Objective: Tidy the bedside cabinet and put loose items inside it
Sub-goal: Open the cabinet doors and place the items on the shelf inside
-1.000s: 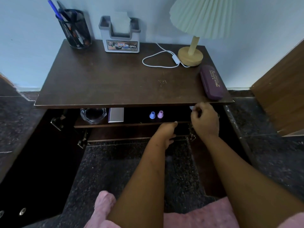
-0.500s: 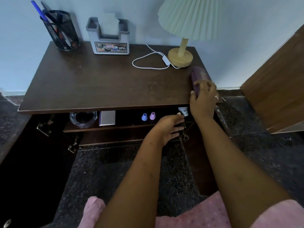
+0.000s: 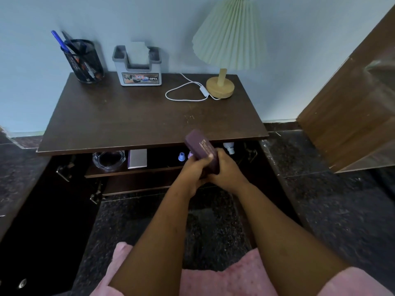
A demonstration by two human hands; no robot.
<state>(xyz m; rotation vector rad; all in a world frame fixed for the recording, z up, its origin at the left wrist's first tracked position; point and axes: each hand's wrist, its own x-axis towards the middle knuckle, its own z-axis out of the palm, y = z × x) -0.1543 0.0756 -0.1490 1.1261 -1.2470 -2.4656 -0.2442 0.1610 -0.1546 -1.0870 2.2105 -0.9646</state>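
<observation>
From where I stand, a good deal is hard to see. The near end of the purple case (image 3: 202, 148) is buried between the two hands, so only its far half shows, and the pale lettering on its lid is too blurred to read. Inside the open cabinet (image 3: 132, 118) the space below the shelf (image 3: 132, 170) is dark and I cannot make out what it holds. On that shelf, a pink cap (image 3: 190, 155) is almost wholly hidden behind the case and the left hand (image 3: 192, 170), with a small blue cap (image 3: 181, 157) just beside it in plain sight. A white bottle (image 3: 229, 146) peeks out from under the cabinet top, its upper part cut off by the front edge. Further left on the shelf sit a glass ashtray (image 3: 109, 160) and a small pale booklet (image 3: 137, 158). The lamp (image 3: 229, 41) loses the top of its shade at the picture's edge.

The case is off the cabinet top, held in the air in front of the shelf opening, tilted so its far end rises over the front edge. Both hands grip it: the left hand's fingers curl round its near end from the left, and the right hand (image 3: 227, 173) wraps it from the right, the two hands touching each other.

On top, at the back, stand a mesh pen holder (image 3: 86, 61), a grey tissue box (image 3: 137, 68) and the lamp's looped white cord (image 3: 183, 94).
</observation>
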